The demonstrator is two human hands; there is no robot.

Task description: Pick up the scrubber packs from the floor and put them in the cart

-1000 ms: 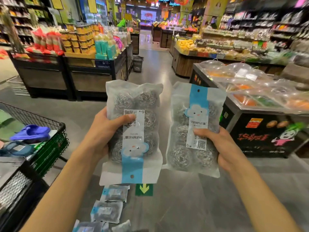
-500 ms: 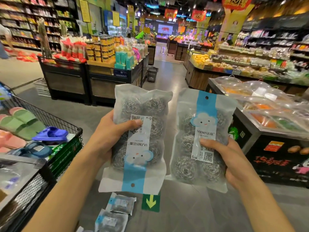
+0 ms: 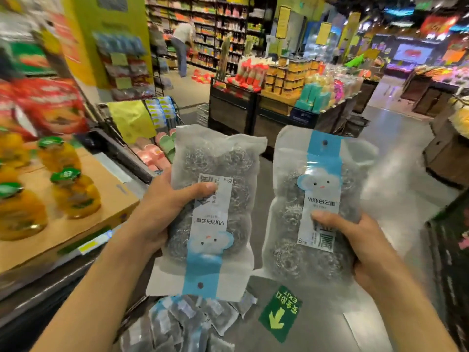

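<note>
Left hand (image 3: 162, 212) grips one scrubber pack (image 3: 213, 212), held upside down; right hand (image 3: 360, 240) grips a second pack (image 3: 312, 207), just right of the first. Both up in the air, above the pile of packs (image 3: 182, 323) on the floor. Risk: slick bags, thumb-only pinch, could slip on the swing left. Cart (image 3: 121, 151) left of the first pack holds slippers (image 3: 157, 151).
</note>
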